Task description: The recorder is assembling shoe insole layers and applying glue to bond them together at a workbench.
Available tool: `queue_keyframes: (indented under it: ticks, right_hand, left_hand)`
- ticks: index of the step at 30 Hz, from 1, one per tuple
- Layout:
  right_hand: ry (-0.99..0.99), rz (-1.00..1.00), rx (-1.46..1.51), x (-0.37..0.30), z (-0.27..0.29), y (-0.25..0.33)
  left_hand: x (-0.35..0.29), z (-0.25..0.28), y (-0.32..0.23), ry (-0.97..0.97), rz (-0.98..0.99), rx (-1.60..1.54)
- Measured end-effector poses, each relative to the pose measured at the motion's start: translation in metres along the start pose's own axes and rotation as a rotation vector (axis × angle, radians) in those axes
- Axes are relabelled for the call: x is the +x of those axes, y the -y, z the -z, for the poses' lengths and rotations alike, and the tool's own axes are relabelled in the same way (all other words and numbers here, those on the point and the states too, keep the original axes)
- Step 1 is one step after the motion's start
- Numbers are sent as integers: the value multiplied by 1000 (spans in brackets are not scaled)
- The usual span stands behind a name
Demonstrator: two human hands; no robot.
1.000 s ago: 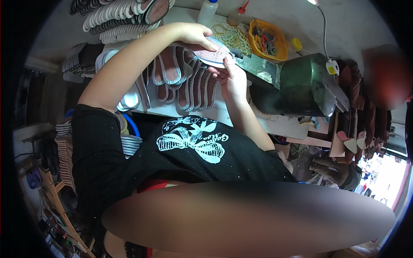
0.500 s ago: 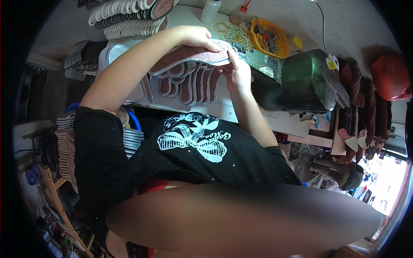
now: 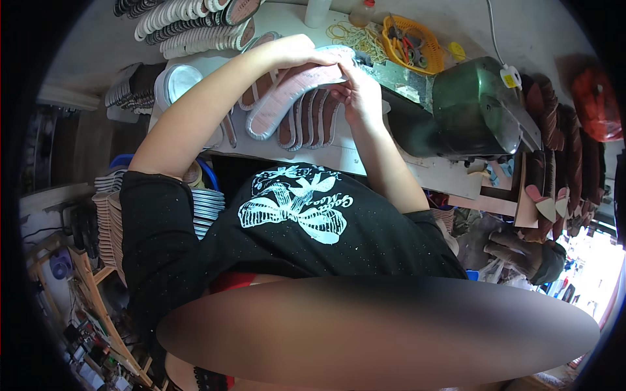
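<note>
A shoe insole (image 3: 280, 101) with a pinkish face and pale edging is held up in both hands at the green sewing machine (image 3: 473, 107). My left hand (image 3: 305, 53) is closed over its far side, thumb pointing right along it. With thumb and fingertips, my right hand (image 3: 355, 91) pinches the insole's right end, beside the lit working part of the machine. The insole's other end hangs toward me, to the left. Beneath it, a row of similar insoles (image 3: 316, 120) lies on the white table (image 3: 251, 146). The stitching point itself cannot be made out.
Stacked insoles (image 3: 195, 39) fill the far left, near a round white container (image 3: 182, 81). At the back are a bottle (image 3: 317, 12), tangled yellowish cord (image 3: 352, 36) and a yellow basket (image 3: 427, 42) of tools. Brown rolled pieces (image 3: 554, 130) hang right of the machine.
The insole has turned: its free end swung toward me and to the right, showing more of its face. Both hands keep hold of it. The view has shifted slightly.
</note>
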State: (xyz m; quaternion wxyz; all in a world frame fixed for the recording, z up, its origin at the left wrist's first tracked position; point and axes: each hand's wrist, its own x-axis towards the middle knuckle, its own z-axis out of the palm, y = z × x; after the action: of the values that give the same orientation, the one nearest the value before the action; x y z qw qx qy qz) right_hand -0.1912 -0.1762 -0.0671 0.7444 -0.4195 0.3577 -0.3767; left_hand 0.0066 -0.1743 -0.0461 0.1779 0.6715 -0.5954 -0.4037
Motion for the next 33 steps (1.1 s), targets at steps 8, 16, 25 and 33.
queue_keyframes:
  ticks: [8, 16, 25, 33]
  right_hand:
    - [132, -128, -102, -9, 22, 3]
    - [346, -141, -84, -22, 23, -11]
    - [412, -211, -129, -16, 38, 7]
    - [279, -282, -132, -41, 52, 5]
  left_hand:
    - [-26, -9, -35, 83, 212, -226]
    - [-35, -7, -44, 97, 273, -242]
    - [-23, -12, -29, -53, 187, -292]
    - [-4, -7, -30, -170, 71, -252]
